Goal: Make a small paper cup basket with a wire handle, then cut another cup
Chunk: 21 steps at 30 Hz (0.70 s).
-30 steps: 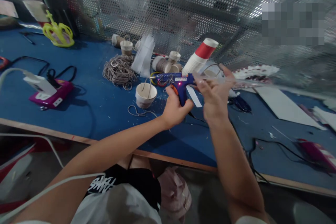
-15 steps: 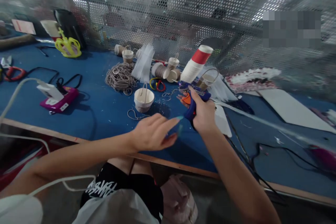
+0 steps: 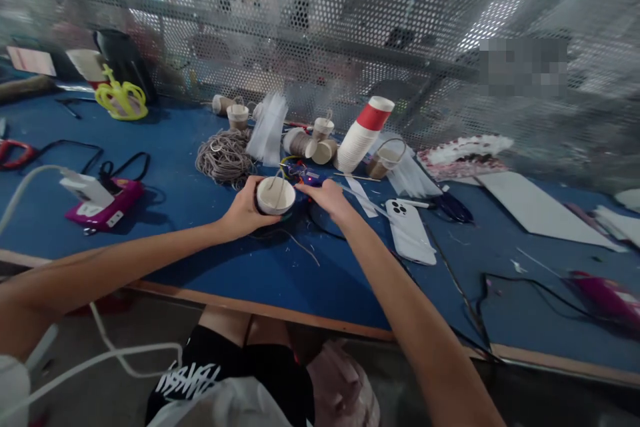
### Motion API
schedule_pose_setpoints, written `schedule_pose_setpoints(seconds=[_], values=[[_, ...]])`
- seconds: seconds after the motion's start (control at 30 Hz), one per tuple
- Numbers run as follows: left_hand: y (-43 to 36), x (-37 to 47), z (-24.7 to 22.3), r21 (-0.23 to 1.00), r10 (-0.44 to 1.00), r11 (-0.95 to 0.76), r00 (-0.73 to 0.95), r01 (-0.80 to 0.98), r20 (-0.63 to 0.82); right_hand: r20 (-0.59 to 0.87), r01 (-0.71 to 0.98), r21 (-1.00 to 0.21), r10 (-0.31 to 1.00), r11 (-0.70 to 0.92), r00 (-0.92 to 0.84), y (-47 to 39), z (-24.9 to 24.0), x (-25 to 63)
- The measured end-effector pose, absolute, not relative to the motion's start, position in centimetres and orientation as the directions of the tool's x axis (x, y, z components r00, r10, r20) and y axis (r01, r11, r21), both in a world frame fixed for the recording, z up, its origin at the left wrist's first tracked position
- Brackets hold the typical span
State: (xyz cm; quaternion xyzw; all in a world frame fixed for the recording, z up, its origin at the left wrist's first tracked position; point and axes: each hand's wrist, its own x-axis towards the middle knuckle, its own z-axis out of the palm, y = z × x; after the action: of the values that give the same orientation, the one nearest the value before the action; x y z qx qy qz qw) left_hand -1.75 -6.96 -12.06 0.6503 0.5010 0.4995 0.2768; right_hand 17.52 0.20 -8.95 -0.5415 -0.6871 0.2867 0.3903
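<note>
My left hand (image 3: 244, 212) is wrapped round the side of a white paper cup (image 3: 276, 196) with a thin cord handle standing over its mouth. Beside the cup's right rim, my right hand (image 3: 325, 197) is closed around a blue hot glue gun (image 3: 311, 177). The gun's nozzle points left, just behind the cup, and a small red light shows on its body. My right fingertips reach close to the rim; whether they touch it I cannot tell. A loose piece of cord (image 3: 303, 248) lies on the table below the cup.
Behind my hands are a heap of grey-brown cord (image 3: 225, 157), a stack of paper cups (image 3: 357, 140) and several small cord-wrapped cups. A phone (image 3: 410, 232) lies to the right. At left sits a purple power strip (image 3: 107, 207) near a yellow crown (image 3: 121, 99).
My left hand has moved up and left and taken hold of the cup. The glue gun and right hand have come left and lower, beside the cup.
</note>
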Motion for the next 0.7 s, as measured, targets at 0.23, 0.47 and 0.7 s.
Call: schedule_pose_setpoints(seconds=[0.23, 0.47, 0.7], values=[[-6.0, -2.3, -11.9, 0.849, 0.865, -0.499, 0.166, 0.173, 0.474, 0.350, 0.595, -0.586, 0.835, 0.549, -0.426, -3.6, -3.3, 19.9], [-7.0, -2.5, -11.5, 0.830, 0.807, -0.543, 0.350, 0.123, 0.476, 0.467, 0.381, -0.555, 0.656, 0.740, -0.593, -4.0, -5.0, 18.2], [-6.9, -2.6, -12.0, 0.834, 0.817, -0.535, 0.335, 0.135, 0.470, 0.592, 0.497, -0.258, 0.542, 0.829, -0.597, -4.2, -6.3, 18.3]])
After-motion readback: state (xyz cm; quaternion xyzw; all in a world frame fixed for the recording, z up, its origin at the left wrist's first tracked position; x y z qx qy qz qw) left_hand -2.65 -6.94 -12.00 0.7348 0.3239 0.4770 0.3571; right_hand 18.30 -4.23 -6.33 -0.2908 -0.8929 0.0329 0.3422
